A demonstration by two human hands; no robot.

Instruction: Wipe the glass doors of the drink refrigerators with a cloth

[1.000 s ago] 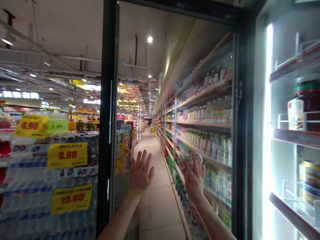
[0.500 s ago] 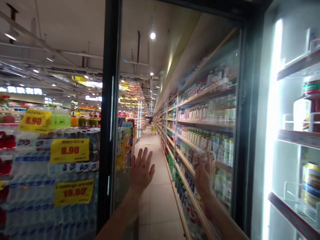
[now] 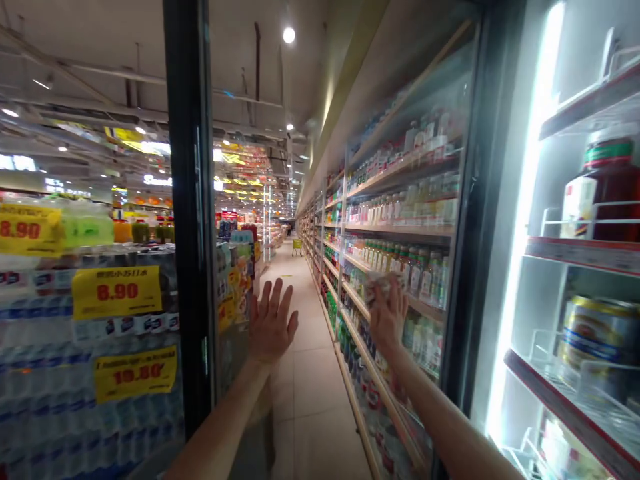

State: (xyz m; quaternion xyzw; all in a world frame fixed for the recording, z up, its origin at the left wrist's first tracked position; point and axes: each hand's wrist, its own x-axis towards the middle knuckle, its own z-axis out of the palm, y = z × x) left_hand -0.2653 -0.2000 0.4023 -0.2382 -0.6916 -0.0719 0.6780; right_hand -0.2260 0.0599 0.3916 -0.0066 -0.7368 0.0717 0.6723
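A clear glass door in a black frame (image 3: 189, 200) stands in front of me, swung out from a lit drinks cooler. My left hand (image 3: 273, 325) lies flat against the glass, fingers spread, holding nothing. To its right, my right hand (image 3: 389, 321) presses a crumpled, pale cloth (image 3: 381, 285) to the pane. The fingers cover part of the cloth, which looks thin and is slightly blurred.
Cooler shelves (image 3: 575, 250) at the right hold a dark red bottle (image 3: 613, 193) and gold-and-blue cans (image 3: 593, 333). Through the glass show long drink shelves (image 3: 400, 230) and a tiled aisle (image 3: 313, 373). Left stand stacked bottle packs (image 3: 45, 387) with yellow price signs (image 3: 117, 292).
My view has turned a little right and down, so the door frame and shelves sit further left. The right hand with the cloth has shifted slightly nearer my left hand, which stays on the glass.
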